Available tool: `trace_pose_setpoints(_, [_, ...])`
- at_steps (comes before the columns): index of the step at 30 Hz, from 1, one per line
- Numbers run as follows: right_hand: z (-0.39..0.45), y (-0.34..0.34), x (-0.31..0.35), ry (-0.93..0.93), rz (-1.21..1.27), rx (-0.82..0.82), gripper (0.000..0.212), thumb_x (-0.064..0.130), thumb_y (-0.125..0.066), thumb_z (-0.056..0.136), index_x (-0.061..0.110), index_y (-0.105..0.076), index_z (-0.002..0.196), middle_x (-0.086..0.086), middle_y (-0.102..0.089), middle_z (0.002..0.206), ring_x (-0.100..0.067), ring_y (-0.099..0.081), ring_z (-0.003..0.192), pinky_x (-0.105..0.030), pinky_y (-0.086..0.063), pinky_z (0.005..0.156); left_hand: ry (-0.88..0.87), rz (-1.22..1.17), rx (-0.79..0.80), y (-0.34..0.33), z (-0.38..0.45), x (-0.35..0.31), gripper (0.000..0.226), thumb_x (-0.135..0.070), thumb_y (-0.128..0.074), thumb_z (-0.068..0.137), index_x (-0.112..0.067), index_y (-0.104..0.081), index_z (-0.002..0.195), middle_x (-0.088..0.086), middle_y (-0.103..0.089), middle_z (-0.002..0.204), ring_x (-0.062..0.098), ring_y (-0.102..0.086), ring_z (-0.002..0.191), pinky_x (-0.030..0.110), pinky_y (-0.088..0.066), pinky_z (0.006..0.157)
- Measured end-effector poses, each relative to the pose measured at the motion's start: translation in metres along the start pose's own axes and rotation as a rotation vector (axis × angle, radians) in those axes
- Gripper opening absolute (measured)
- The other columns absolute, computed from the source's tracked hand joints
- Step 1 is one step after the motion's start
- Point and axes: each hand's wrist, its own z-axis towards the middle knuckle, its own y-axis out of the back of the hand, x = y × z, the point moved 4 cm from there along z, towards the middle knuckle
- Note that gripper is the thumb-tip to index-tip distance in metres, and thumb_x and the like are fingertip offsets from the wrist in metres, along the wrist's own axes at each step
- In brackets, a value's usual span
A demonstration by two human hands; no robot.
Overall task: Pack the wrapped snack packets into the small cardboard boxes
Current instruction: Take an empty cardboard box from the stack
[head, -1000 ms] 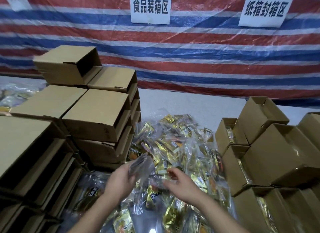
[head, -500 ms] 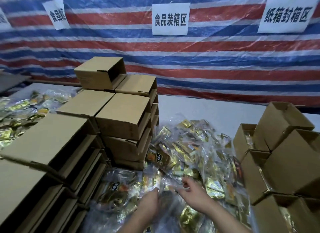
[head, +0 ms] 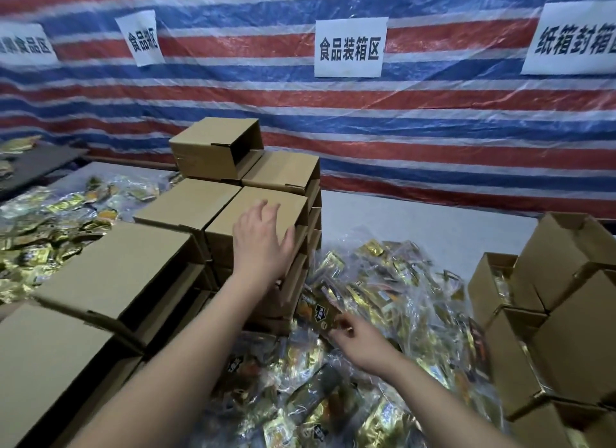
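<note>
Left hand (head: 261, 237) on box (head: 266, 211) — right hand (head: 358, 342) pinches packet (head: 321, 309).

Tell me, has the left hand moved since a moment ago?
Yes. The left hand has left the packet pile and gone up and left onto the top box of the cardboard stack beside it.

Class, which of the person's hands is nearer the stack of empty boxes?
Left. The left hand rests on the stack's top box; the right hand is lower, pinching a packet.
</note>
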Motion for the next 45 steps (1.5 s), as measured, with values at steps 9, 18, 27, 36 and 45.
trace_pose_setpoints(9, [0.062,0.072,0.149,0.296,-0.123,-0.164,0.054,0.040,-0.054,0.097,0.017,-0.043,0.145,-0.004,-0.051,0.143,-0.019,-0.052,0.122,-0.027,-0.041,0.092,0.032,0.243,-0.002,0.017,0.119,0.032,0.062,-0.049,-0.053,0.092,-0.018,-0.041,0.145,0.013,-0.041,0.150,0.031,-0.034,0.141,0.048,-0.026,0.116])
trace_pose_setpoints(18, [0.108,0.114,0.228,0.406,-0.199,-0.236,0.068,0.038,-0.051,0.097,0.017,-0.025,0.155,-0.004,-0.027,0.161,-0.022,-0.027,0.147,-0.031,-0.024,0.115,0.145,0.376,0.111,0.006,0.209,0.082,0.049,-0.043,-0.054,0.092,-0.012,-0.049,0.129,0.013,-0.054,0.129,0.032,-0.050,0.123,0.047,-0.039,0.104])
trace_pose_setpoints(27, [0.136,0.136,0.221,0.336,-0.220,-0.227,0.068,0.034,-0.052,0.097,0.014,-0.023,0.155,-0.007,-0.025,0.161,-0.023,-0.028,0.146,-0.032,-0.024,0.116,0.192,0.461,0.159,-0.026,0.244,0.105,0.044,-0.025,-0.045,0.095,-0.012,-0.044,0.138,0.014,-0.052,0.137,0.034,-0.047,0.128,0.054,-0.037,0.108])
trace_pose_setpoints(36, [0.114,0.206,0.243,0.375,-0.159,-0.392,0.065,0.036,-0.053,0.097,0.018,-0.027,0.154,-0.005,-0.029,0.159,-0.026,-0.033,0.143,-0.031,-0.031,0.107,0.022,0.100,-0.037,0.088,0.240,0.022,0.026,-0.018,-0.047,0.095,-0.014,-0.067,0.111,0.013,-0.068,0.101,0.033,-0.063,0.088,0.043,-0.055,0.079])
trace_pose_setpoints(45, [0.001,0.325,0.259,0.429,-0.518,-0.595,0.065,0.024,-0.057,0.091,0.025,-0.033,0.152,-0.001,-0.029,0.157,-0.023,-0.032,0.142,-0.037,-0.036,0.109,-0.221,-0.491,0.152,0.167,0.165,-0.129,0.022,-0.018,-0.056,0.095,-0.037,-0.067,0.088,-0.015,-0.066,0.092,0.003,-0.060,0.089,0.024,-0.046,0.074])
